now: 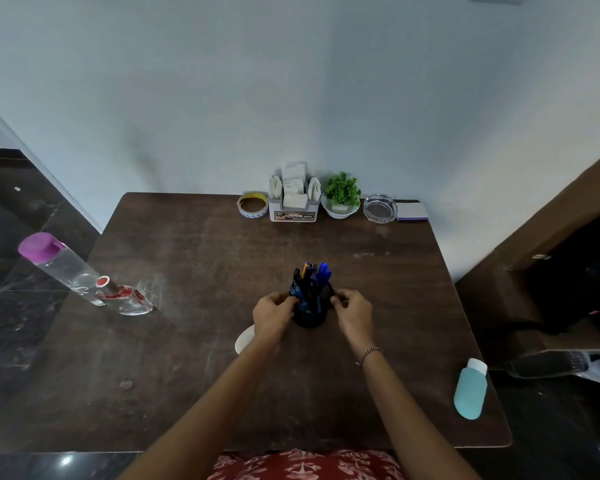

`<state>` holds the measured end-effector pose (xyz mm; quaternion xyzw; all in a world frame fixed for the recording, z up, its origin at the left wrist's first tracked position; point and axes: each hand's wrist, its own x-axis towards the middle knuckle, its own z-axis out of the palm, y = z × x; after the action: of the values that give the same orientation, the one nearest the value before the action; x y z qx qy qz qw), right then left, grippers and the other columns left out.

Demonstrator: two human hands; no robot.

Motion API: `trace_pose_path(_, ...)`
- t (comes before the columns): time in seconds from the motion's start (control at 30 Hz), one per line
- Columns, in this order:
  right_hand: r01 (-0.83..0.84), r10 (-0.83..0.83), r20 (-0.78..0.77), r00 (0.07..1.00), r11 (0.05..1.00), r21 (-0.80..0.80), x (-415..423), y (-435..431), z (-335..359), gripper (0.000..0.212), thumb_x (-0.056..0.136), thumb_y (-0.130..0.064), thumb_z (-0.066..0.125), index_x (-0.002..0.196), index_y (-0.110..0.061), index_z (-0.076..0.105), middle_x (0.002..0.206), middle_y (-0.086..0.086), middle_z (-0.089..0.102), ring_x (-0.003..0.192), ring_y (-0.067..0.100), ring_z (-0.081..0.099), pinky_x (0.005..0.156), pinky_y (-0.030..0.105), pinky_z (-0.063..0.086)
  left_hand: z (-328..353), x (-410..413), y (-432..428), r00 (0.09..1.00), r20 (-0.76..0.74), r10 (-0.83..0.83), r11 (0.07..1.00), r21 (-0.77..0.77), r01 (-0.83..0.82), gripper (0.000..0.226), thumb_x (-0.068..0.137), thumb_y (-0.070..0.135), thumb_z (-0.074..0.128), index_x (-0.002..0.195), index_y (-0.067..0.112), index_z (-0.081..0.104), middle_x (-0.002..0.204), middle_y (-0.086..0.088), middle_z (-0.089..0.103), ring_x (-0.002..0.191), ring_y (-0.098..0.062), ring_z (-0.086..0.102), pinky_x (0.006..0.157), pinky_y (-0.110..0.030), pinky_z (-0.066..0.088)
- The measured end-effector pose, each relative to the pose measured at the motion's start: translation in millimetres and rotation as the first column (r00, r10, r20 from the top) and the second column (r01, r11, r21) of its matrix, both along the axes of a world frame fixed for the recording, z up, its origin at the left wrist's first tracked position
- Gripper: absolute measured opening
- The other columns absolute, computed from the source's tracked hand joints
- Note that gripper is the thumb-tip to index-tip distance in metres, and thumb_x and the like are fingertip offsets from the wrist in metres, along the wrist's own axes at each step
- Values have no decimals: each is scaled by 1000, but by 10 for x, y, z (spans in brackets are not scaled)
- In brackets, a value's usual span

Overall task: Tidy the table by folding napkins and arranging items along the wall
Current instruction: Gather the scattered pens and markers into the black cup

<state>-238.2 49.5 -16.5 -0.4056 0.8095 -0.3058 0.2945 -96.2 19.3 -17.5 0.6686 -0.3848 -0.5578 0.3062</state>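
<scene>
Pen holder is gripped between left hand and right hand, fingers curled on its sides, mid-bench. White dish is partly hidden under the left wrist. Teal bottle is lying right of the hands; clear bottle far left. Beyond, unobstructed, napkin holder, tape roll, plant and ashtray are lined along the wall.

Bare forearms, a beaded bracelet, red floral-print clothing.
</scene>
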Motion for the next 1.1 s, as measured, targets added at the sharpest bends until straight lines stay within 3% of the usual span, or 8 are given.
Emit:
trace_pose_path(0.1,6,-6,6,1000,1000,-30,75,-122,63,23,92,-13,56,113,-8,64,111,8,64,101,21,61,82,27,48,79,45,-116,1000,-2,13,1000,-22,-13,24,87,13,61,109,6,66,91,0,68,87,-15,67,87,-34,55)
trace_pose_path(0.33,-7,8,3,1000,995,-95,344,-491,178,22,91,-11,56,110,-5,65,107,10,65,97,22,63,79,26,48,277,294,-471,999,-5,34,994,-103,-34,26,88,13,60,113,8,66,90,1,67,86,-15,66,83,-30,55)
trace_pose_path(0.5,-7,21,98,995,991,-135,611,-890,195,22,93,-5,47,107,-6,65,108,11,65,92,25,66,83,42,56,363,562,-758,997,-14,80,984,-157,-81,29,87,10,58,115,8,66,95,-2,68,78,-9,64,72,-24,55)
trace_pose_path(0.57,-20,40,138,990,990,-142,727,-1051,226,25,94,-3,44,108,-5,64,108,12,64,90,25,67,81,41,57,385,672,-895,995,-10,99,979,-176,-99,30,87,7,58,116,7,65,98,-3,67,79,-10,63,69,-22,53)
trace_pose_path(0.7,-63,98,213,972,984,-166,949,-1371,335,29,95,0,39,110,-3,64,100,12,68,84,23,69,79,36,58,361,910,-1227,993,25,113,971,-214,-105,40,80,-8,59,117,7,64,107,-10,69,95,-22,66,81,-29,54)
trace_pose_path(0.9,-86,122,370,921,990,-113,1243,-1912,418,36,90,11,34,110,3,63,93,14,65,83,22,63,85,33,55,322,1182,-1802,984,25,178,963,-210,-169,44,75,-13,58,113,6,66,104,-10,70,96,-23,67,90,-36,54)
trace_pose_path(1.1,-139,146,455,879,989,-48,1455,-2537,365,34,92,10,37,118,2,59,90,8,61,82,17,61,85,28,53,246,1402,-2453,978,63,197,968,-170,-184,47,76,-15,55,116,7,65,104,-5,69,96,-20,65,85,-29,54)
